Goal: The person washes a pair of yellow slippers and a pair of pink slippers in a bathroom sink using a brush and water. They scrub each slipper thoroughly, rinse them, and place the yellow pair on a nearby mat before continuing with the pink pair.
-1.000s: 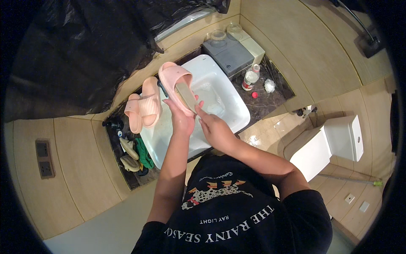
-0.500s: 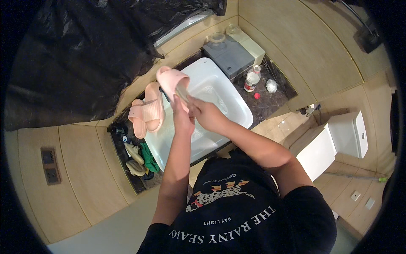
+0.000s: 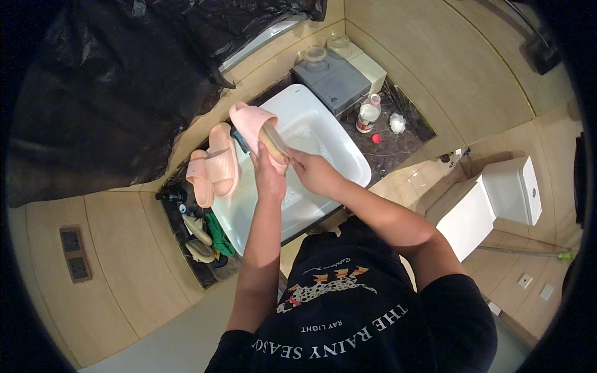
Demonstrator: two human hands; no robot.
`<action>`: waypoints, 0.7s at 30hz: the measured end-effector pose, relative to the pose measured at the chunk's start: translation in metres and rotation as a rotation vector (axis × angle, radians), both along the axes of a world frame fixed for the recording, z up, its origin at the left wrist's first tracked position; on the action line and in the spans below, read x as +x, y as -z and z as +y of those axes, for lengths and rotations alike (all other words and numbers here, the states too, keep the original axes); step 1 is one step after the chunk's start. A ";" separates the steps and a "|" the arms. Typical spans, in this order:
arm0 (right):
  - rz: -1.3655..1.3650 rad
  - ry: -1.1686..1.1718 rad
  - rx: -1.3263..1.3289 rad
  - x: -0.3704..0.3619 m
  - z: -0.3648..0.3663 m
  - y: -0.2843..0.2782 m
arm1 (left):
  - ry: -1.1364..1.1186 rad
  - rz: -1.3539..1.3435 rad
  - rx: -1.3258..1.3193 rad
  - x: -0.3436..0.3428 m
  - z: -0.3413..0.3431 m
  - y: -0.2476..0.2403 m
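Our left hand [image 3: 271, 177] is curled firmly around the heel end of a pink slipper [image 3: 252, 124], while our right hand [image 3: 317, 176] is closed on the near end of what looks like a brush [image 3: 272, 140]; its fingertips are partly hidden. We have the slipper tilted up over the far-left side of the sink [image 3: 354, 161], strap end away from us, with the brush along its footbed.

To scrub well, we would judge it best to brace the heel with the left hand and make short, even strokes lengthwise, working in under the strap, where dirt could linger. Keeping the slipper above the sink should let drips fall inside. Wet foam may turn slick, so we want the left hand's grip snug, its fingers out of the stroke's path.

We should also mind the other two slippers [image 3: 222, 163] at the sink's left edge: a wide swing could knock them. Right of the sink, on the tabletop [image 3: 398, 152], the bottle [image 3: 368, 117] stands uncapped, a red cap [image 3: 376, 138] just beside it.
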State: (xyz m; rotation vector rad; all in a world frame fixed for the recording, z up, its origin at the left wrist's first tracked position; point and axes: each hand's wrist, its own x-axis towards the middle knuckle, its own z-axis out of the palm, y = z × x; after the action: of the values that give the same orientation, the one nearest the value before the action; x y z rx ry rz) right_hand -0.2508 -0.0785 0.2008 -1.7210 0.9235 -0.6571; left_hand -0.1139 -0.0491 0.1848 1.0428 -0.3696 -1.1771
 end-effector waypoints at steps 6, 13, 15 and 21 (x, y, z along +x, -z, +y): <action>0.153 -0.103 0.010 -0.002 -0.036 -0.028 | 0.000 -0.107 0.011 -0.024 0.005 -0.009; -0.038 -0.011 -0.074 -0.007 -0.010 -0.004 | 0.079 0.017 -0.033 -0.002 0.002 -0.006; -0.048 0.007 -0.124 -0.011 -0.005 -0.002 | 0.116 0.071 -0.046 0.014 0.000 0.009; 0.182 0.097 -0.169 0.003 -0.064 -0.004 | 0.131 -0.008 0.040 -0.060 0.004 -0.027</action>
State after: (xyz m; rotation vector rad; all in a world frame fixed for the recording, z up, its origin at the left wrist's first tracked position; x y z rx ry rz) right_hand -0.2477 -0.1423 0.2044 -1.9196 1.1099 -0.6650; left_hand -0.1739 -0.0447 0.2116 1.0704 -0.4269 -1.3018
